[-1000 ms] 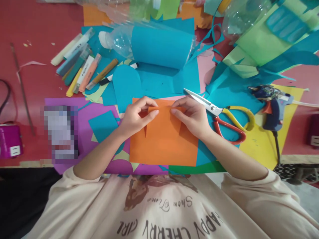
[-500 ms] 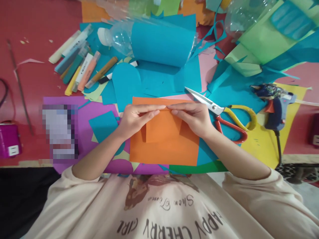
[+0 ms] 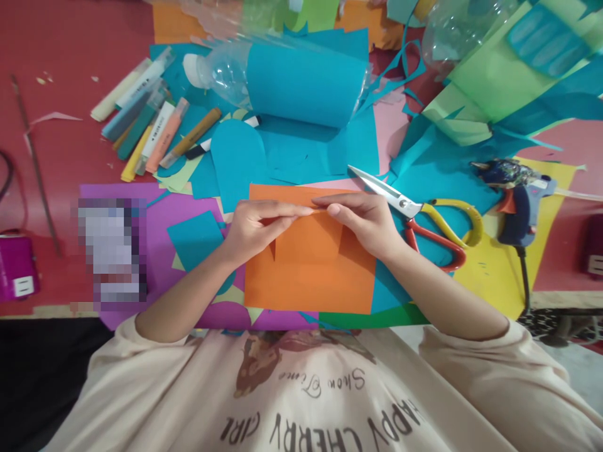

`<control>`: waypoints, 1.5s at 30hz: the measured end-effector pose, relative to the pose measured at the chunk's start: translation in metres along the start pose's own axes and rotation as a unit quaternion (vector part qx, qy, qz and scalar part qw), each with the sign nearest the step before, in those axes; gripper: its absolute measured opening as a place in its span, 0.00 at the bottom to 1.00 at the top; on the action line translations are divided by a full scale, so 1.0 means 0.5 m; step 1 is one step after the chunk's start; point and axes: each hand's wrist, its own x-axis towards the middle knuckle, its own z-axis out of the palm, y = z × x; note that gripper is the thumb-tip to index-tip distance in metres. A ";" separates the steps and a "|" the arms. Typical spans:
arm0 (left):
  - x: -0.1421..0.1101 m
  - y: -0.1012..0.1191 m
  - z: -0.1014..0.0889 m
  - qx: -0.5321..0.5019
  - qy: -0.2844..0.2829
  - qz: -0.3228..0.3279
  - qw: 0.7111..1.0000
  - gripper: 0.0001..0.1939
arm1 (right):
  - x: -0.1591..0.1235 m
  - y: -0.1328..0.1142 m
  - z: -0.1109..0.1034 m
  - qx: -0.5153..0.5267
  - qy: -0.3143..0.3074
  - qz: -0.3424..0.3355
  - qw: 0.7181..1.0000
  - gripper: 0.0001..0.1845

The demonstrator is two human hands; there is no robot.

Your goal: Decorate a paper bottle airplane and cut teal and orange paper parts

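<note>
A small piece of orange paper [image 3: 308, 235] is pinched along its far edge by both hands. My left hand [image 3: 261, 226] is closed on it from the left, thumb against forefinger. From the right, my right hand [image 3: 360, 220] grips the same edge, its fingertips almost touching those of the left. Under the hands a larger orange sheet [image 3: 311, 289] lies flat, the same colour as the held piece, so their border is hard to make out. Scissors [image 3: 414, 210] with one yellow and one red handle lie beside my right hand, blades parted.
A plastic bottle [image 3: 217, 72] wrapped in blue paper lies beyond the hands. Several markers [image 3: 155, 135] are at the left, above a blurred phone [image 3: 113, 251] on purple paper. A glue gun [image 3: 521, 213] with a cord rests on yellow paper at right. Blue and green scraps surround these.
Both hands were apart on the orange piece, then brought their fingertips together at its far edge. My right thumb has since shifted slightly along that edge.
</note>
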 end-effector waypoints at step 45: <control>0.004 0.010 -0.001 0.047 -0.038 -0.023 0.998 0.19 | -0.016 0.004 0.006 -0.131 0.015 -0.117 0.984 0.14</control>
